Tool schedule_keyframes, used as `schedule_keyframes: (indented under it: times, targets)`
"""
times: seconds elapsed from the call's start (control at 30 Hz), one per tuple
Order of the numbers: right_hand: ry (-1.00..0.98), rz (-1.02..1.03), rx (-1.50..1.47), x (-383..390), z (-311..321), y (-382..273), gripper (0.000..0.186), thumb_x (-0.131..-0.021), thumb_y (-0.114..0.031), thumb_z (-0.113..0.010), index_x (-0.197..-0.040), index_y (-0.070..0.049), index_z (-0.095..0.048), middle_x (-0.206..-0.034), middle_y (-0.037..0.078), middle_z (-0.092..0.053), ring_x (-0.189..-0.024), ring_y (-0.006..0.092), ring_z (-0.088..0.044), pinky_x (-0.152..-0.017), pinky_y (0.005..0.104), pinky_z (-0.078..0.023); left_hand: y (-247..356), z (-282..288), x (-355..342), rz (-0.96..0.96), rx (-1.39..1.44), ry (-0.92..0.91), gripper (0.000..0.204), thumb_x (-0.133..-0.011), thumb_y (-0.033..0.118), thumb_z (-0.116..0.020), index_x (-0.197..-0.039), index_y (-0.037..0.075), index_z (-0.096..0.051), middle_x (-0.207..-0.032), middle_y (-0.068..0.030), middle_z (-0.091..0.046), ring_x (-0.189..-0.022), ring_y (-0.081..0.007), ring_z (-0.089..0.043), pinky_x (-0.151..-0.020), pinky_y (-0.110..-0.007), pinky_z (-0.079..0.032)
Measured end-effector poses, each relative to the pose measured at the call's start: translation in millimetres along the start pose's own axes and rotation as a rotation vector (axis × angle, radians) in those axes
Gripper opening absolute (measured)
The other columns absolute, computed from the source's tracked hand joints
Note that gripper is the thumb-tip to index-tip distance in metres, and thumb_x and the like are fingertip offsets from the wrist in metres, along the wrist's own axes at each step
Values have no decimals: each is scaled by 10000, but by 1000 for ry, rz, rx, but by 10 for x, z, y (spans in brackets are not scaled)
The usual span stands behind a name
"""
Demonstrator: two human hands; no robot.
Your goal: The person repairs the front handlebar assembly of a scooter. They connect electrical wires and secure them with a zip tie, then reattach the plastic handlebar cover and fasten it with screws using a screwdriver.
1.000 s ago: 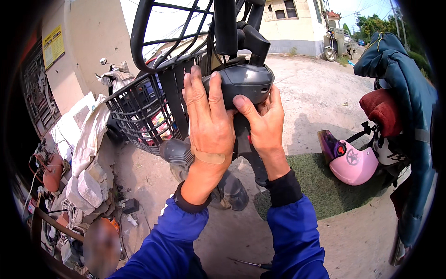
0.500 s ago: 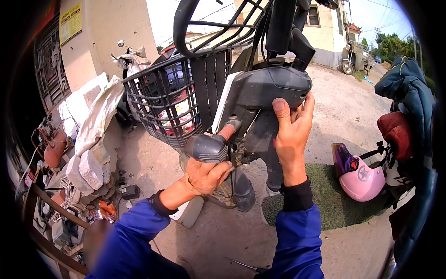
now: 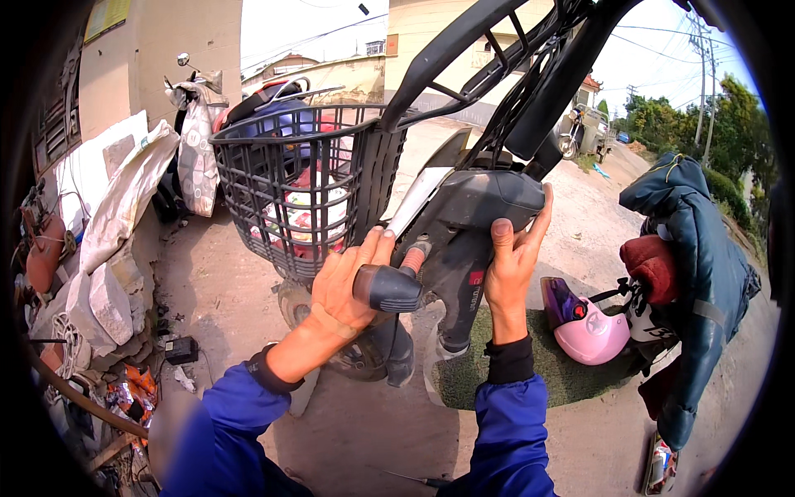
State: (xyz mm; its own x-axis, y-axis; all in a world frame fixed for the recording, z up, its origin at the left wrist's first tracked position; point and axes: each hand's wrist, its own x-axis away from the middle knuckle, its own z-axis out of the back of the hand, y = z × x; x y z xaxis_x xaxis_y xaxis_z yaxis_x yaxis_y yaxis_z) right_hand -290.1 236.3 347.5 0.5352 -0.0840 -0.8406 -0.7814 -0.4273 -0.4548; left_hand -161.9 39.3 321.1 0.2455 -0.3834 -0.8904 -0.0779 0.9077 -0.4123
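Note:
A dark plastic headlight housing sits tilted at the front of an electric scooter. Its right end lies between the thumb and fingers of my right hand, which grips it from below. Left of and below the housing, a black turn signal sticks out on a reddish ribbed stalk. My left hand is open behind that signal, fingers stretched up toward the lower end of a white panel strip. Whether these fingertips touch the strip, I cannot tell. The signal covers part of the left hand.
A black basket holding packages is beside the headlight housing. A pink helmet rests by the green footboard mat. Rubble and stone blocks line the left. A screwdriver lies on the ground near me.
My left hand has moved from under the turn signal to behind it, its fingers straightening upward. The right hand stays at the housing's end. The head view has shifted, showing the housing lower.

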Motion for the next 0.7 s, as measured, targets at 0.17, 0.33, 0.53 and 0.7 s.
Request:
schedule_keyframes:
  times: [0.17, 0.33, 0.53, 0.7]
  targets:
    - [-28, -26, 65, -34, 106, 7, 1070, -1043, -450, -817, -1770, -23, -158, -1635, 208, -438, -1464, 292, -492, -1246, 414, -377, 62, -220, 130, 160, 149, -7, 308, -979, 225, -844, -1282, 178, -815, -1274, -230, -759, -1096, -350, -806, -745, -403, -628]
    - [-15, 47, 107, -33, 67, 37, 972, -1088, -426, -766, -1763, -32, -188, -1542, 154, -560, -1294, 224, -623, -1078, 341, -507, 93, -404, 284, 279, 418, 20, 409, -1024, 250, -821, -1369, 42, -746, -1297, -345, -717, -1121, -506, -762, -879, -515, -650]
    - [-32, -156, 109, -47, 206, -92, 1042, -993, -383, -886, -1730, -29, -239, -1556, 185, -521, -1391, 269, -569, -1156, 389, -481, 170, -390, 181, 387, 593, 129, 480, -1012, 228, -832, -1416, 6, -695, -1281, -360, -688, -1095, -508, -718, -891, -545, -619]
    - [-50, -162, 277, -184, 145, -463, 918, -945, -320, -923, -1622, 9, -397, -1491, 206, -568, -1314, 272, -630, -1112, 401, -535, 167, -422, 210, 517, 557, -80, 683, -1006, 436, -817, -1401, -84, -617, -1299, -274, -688, -1132, -426, -715, -875, -521, -633]
